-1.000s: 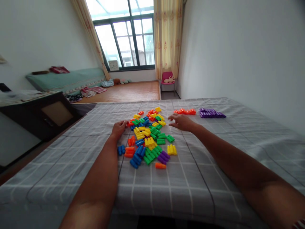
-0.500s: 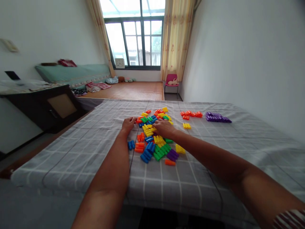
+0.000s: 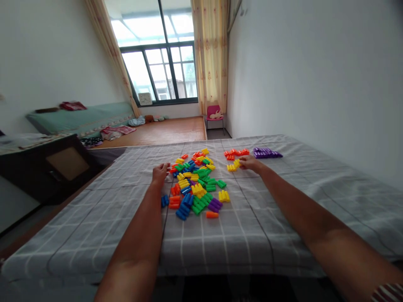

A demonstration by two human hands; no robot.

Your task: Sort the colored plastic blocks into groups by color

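Observation:
A mixed pile of yellow, green, blue, orange and purple plastic pieces [image 3: 201, 180] lies on the grey checked cloth [image 3: 126, 222]. My left hand [image 3: 161, 173] rests at the pile's left edge, fingers curled beside an orange piece; whether it grips anything is too small to tell. To the right of the pile, my right hand [image 3: 250, 163] pinches a yellow piece [image 3: 236, 163] at the yellow group [image 3: 231, 167]. Behind it lie an orange group [image 3: 236, 153] and, farther right, a purple block of joined pieces [image 3: 267, 153].
A dark cabinet [image 3: 56, 161] stands at the left. Beyond the cloth-covered surface are a low wooden platform [image 3: 170, 133] with clothes and a pink chair [image 3: 215, 116]. A white wall [image 3: 308, 75] runs along the right.
My right hand has moved from the pile to the right, with a yellow piece now in its fingers. My left hand stays at the pile's left edge. The camera view has shifted.

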